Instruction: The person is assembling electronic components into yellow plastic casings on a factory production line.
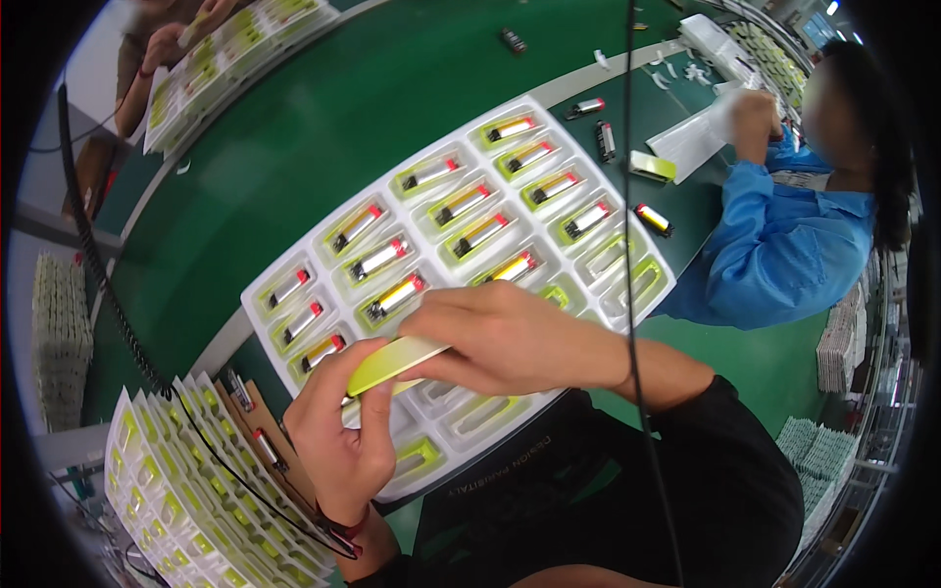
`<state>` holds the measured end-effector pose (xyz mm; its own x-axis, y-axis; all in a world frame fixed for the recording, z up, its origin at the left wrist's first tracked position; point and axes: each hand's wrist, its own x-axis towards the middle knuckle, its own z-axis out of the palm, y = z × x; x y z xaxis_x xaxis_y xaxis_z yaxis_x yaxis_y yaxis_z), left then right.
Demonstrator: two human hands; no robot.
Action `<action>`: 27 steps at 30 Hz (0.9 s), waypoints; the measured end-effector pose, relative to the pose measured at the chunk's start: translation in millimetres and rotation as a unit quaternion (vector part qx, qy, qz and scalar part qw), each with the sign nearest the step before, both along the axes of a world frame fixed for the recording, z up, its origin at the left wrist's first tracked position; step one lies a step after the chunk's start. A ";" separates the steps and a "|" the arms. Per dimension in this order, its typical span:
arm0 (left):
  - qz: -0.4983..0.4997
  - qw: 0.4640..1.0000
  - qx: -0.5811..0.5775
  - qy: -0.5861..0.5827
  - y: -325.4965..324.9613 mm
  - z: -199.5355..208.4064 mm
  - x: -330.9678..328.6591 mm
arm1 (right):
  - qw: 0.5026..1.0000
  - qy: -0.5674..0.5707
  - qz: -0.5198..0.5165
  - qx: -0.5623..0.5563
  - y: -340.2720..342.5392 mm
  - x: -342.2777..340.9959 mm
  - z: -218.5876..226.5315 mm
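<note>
Both my hands grip a flat casing (390,365) that fades from yellow-green to whitish, held over the near part of a white moulded tray (323,240). My left hand (338,426) is closed on its left end, thumb and fingers pinching it. Wrapped round the other end is my right hand (520,338), hiding part of it. Several small battery-like units (461,203) with red ends and silver or yellow bodies lie singly in the tray's pockets. Yellow-green casing parts (417,454) rest in some nearer and right-hand pockets.
A stack of similar trays (186,480) stands at lower left, beside loose units (267,449). At right, a person in a blue sleeve (774,245) works near a white-green casing (652,167). Another person's hands (176,44) are far left. A dark cable (632,294) hangs across the view.
</note>
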<state>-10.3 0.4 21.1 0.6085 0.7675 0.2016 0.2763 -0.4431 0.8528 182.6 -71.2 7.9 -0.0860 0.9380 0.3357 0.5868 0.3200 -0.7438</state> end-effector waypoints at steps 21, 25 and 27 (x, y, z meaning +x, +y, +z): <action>0.135 0.986 -0.012 0.097 -36.3 -46.0 -91.9 | 0.834 -0.269 -0.458 -0.148 100.0 220.3 -7.3; 0.230 0.966 -0.116 0.004 -45.2 -56.5 -91.0 | 0.803 -0.307 -0.496 -0.124 131.4 286.4 -40.6; 0.188 0.976 -0.089 0.060 -41.6 -50.2 -92.8 | 0.810 -0.321 -0.478 -0.114 153.6 290.8 -45.4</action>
